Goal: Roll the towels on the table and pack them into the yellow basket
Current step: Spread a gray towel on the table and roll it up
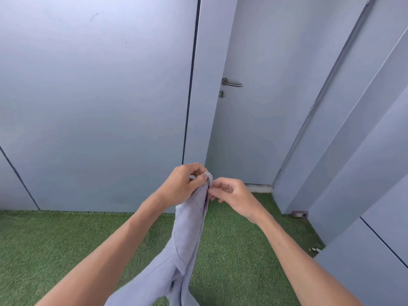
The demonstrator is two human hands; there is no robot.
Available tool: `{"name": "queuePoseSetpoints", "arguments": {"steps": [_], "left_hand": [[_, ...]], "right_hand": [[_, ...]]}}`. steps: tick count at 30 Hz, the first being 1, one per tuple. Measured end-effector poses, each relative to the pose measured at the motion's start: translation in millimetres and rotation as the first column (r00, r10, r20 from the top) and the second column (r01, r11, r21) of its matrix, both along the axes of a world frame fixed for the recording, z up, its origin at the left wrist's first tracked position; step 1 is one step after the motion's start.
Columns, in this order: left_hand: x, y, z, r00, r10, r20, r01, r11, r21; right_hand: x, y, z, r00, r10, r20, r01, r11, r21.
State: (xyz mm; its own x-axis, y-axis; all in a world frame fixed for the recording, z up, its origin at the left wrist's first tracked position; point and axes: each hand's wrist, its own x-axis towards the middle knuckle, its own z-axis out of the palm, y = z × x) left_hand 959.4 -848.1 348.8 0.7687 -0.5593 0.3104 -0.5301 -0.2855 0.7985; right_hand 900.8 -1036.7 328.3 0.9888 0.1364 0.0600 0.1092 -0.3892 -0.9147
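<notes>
- Both of my hands are raised in front of me, meeting at the top edge of one pale lavender towel (189,230).
- My left hand (183,184) has its fingers curled, thumb and fingertips pinching the towel's upper corner; the bunched cloth hides how much of it sits inside my palm.
- My right hand (231,195) touches the same edge just beside the left, fingers bent and pinching the cloth; the fingertips are partly hidden behind the fabric.
- From there the towel hangs down between my forearms, and its lower part runs out of the bottom of the view.
- Behind it I see green artificial turf (66,244), grey wall panels (95,107) and a grey door (254,129) with a metal lever handle (231,82).
</notes>
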Motion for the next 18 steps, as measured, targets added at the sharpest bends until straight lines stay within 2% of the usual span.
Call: {"name": "queuePoseSetpoints", "arguments": {"steps": [2, 7, 12, 15, 18], "left_hand": [[4, 5, -2, 1.000, 0.000, -0.012, 0.000, 1.000, 0.017], [-2, 15, -19, 0.984, 0.043, -0.173, -0.053, 0.997, -0.056], [-8, 7, -32, 0.940, 0.001, -0.342, -0.078, 0.974, -0.211], [-12, 2, -36, 0.951, -0.022, -0.309, -0.056, 0.969, -0.242], [-10, 1, -45, 0.968, -0.034, -0.250, -0.017, 0.980, -0.197]], "right_hand": [[5, 2, 0, 0.998, -0.017, 0.054, 0.017, 1.000, 0.003], [9, 9, 0, 0.985, -0.074, 0.158, 0.086, 0.994, -0.071], [15, 21, 4, 0.972, -0.049, 0.231, 0.095, 0.976, -0.194], [15, 17, 9, 0.954, -0.083, 0.288, 0.139, 0.974, -0.181], [12, 13, 12, 0.936, -0.105, 0.335, 0.172, 0.969, -0.177]]}}
